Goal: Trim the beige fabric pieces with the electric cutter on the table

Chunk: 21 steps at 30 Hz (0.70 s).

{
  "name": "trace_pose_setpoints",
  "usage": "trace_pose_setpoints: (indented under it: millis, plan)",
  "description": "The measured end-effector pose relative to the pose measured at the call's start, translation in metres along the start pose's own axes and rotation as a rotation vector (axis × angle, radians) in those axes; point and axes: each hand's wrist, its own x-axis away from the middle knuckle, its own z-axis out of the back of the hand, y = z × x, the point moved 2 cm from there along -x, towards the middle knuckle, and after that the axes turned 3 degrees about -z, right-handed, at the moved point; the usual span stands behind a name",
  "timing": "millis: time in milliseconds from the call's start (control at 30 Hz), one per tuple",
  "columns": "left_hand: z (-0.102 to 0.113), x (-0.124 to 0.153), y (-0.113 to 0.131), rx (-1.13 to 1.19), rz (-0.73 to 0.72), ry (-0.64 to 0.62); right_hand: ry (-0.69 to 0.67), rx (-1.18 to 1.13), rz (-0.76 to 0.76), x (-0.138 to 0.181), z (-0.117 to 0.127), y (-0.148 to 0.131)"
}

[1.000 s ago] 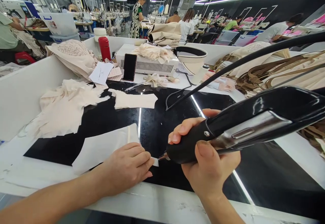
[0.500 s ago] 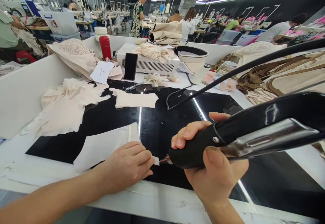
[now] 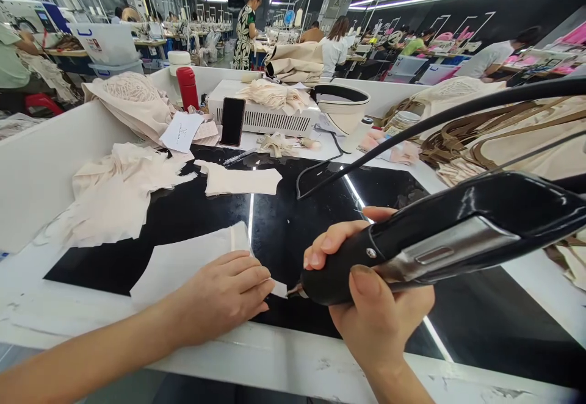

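My right hand (image 3: pixel 379 306) is wrapped round a corded black hand tool (image 3: pixel 348 263) with a silver lever and a thin metal tip. The tip meets the narrow right end of a white fabric piece (image 3: pixel 178 263), low over the black board (image 3: pixel 284 227). On that piece's right part lies my left hand (image 3: pixel 229 297), fingers curled together, gripping it near the end; the fingertips are partly hidden. A pale strip runs along the piece's top right. Farther back on the board is a cream fabric piece (image 3: pixel 242 181).
A heap of cream fabric (image 3: pixel 119 190) covers the left side. Behind the board stand a phone (image 3: pixel 232 121), a red bottle (image 3: pixel 187 88) and a white vented box (image 3: pixel 274 120). The tool's black cable (image 3: pixel 394 141) arches across the right. Fabric with brown straps (image 3: pixel 480 135) piles up there.
The tool and my right hand have shifted slightly left and tilted a little. The tip remains at the end of the white fabric piece. My left hand keeps its grip.
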Motion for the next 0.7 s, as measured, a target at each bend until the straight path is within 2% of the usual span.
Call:
trace_pose_setpoints:
  millis: [233, 700]
  plan:
    - [0.000, 0.012, 0.000, 0.002, -0.042, -0.029, 0.007, -0.012, -0.009, 0.000, 0.003, -0.004]
    - [0.002, 0.010, -0.008, -0.019, -0.017, -0.051, 0.024, 0.015, -0.001, -0.001, 0.003, -0.007]
